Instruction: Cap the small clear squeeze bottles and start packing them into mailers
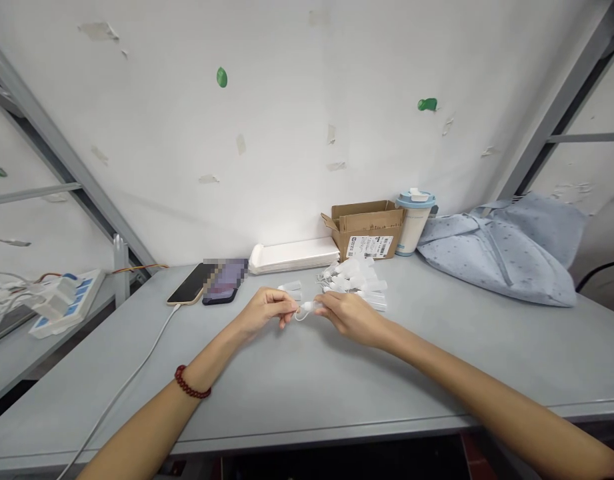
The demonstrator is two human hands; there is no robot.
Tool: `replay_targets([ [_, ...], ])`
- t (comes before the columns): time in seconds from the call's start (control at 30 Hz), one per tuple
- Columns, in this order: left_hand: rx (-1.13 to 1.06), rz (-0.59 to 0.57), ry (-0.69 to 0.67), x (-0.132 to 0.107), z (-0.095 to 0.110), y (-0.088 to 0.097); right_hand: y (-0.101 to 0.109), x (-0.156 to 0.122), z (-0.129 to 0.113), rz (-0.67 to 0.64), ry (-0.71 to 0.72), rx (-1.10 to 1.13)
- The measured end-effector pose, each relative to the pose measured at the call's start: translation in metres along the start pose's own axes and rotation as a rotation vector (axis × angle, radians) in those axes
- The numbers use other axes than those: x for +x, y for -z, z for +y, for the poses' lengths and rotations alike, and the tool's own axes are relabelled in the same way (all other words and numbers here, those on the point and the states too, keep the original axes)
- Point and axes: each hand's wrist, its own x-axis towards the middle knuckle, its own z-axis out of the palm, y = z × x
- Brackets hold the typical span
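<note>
Over the middle of the table, my two hands meet at a small translucent white tube [307, 307] with a pointed tip and a thin white loop hanging under it. My right hand [354, 318] is closed around the tube's body, which its fingers mostly hide. From the other side, my left hand [267, 311] pinches the tip end, where a cap seems to be; the fingers cover most of it. A clear tube piece [291, 289] lies just behind my left fingers. Beyond my right hand is a heap of similar white tubes [354, 275], some with thin loops.
A stack of white flat sheets or trays [297, 255], an opened cardboard box [369, 227] and a blue-lidded cup [411, 223] line the wall. Two phones [189, 283] lie left, one with a cable [131, 380]. A blue cloth bundle [497, 250] sits right; a power strip [69, 310] is far left.
</note>
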Motion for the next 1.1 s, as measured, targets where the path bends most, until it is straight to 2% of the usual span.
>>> replay_targets([
  [0.27, 0.007, -0.02, -0.004, 0.0, -0.002, 0.003, 0.002, 0.0, -0.001, -0.018, -0.01, 0.004],
  [0.5, 0.007, -0.012, 0.065, 0.0, -0.005, 0.005, 0.0, -0.003, 0.001, -0.02, -0.035, 0.003],
  [0.63, 0.035, -0.067, 0.055, 0.0, -0.007, 0.002, -0.003, -0.003, 0.0, -0.023, -0.026, -0.026],
  [0.73, 0.096, -0.107, 0.051, 0.0, -0.005, 0.002, -0.003, -0.004, -0.001, -0.028, -0.021, -0.032],
  [0.83, 0.166, -0.109, 0.108, 0.0, -0.001, 0.008, 0.002, -0.003, 0.002, -0.019, -0.069, -0.043],
  [0.97, 0.312, -0.062, 0.174, -0.001, 0.001, 0.022, 0.006, 0.0, 0.013, 0.005, -0.161, -0.128],
  [1.1, 0.48, 0.015, 0.163, 0.001, -0.005, 0.033, 0.002, 0.002, 0.02, -0.013, -0.187, -0.271],
])
